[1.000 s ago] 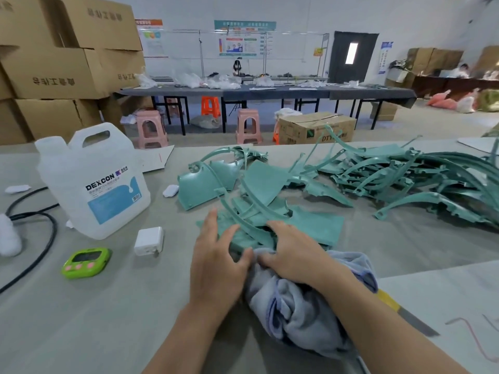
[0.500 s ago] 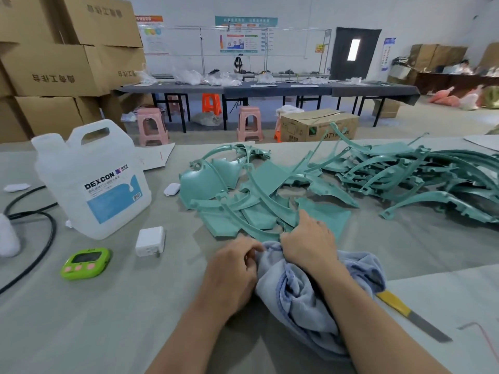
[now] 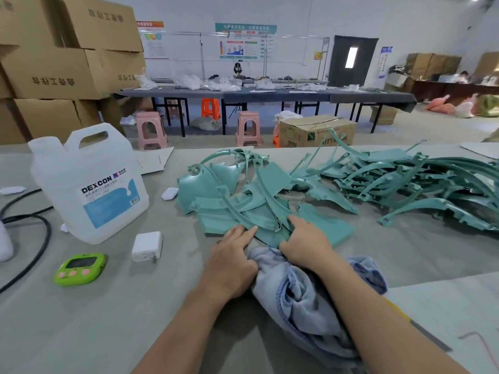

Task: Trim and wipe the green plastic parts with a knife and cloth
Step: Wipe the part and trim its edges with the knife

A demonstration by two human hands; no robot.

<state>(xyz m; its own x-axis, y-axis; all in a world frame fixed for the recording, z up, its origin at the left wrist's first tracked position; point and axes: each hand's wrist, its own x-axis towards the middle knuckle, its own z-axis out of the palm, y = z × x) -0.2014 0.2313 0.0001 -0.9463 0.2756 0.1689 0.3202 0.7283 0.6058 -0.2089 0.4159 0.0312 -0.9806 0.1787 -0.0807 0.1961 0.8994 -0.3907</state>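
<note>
Green plastic parts (image 3: pixel 243 206) lie fanned in a loose heap on the table (image 3: pixel 135 319), just ahead of both hands; a second, larger tangle of green parts (image 3: pixel 418 184) sits further right, well apart from the hands; which heap is finished cannot be told from surfaces alone. Left hand (image 3: pixel 232 263) has its fingers stretched flat onto the near edge of the nearest piece, holding nothing; right hand (image 3: pixel 305 244) rests on the same piece, and whether it grips piece or cloth is not visible. Cloth (image 3: pixel 302 298) lies bunched under both wrists. Knife (image 3: pixel 429 338) lies on the table beside the right forearm, unheld; so trimming is not the step in hand, more likely picking or setting a piece. Judged by the right heap, most of the work remains. DEXCON jug (image 3: pixel 91 184), white charger (image 3: pixel 147 246) and green timer (image 3: pixel 79 268) stand to the left.
</note>
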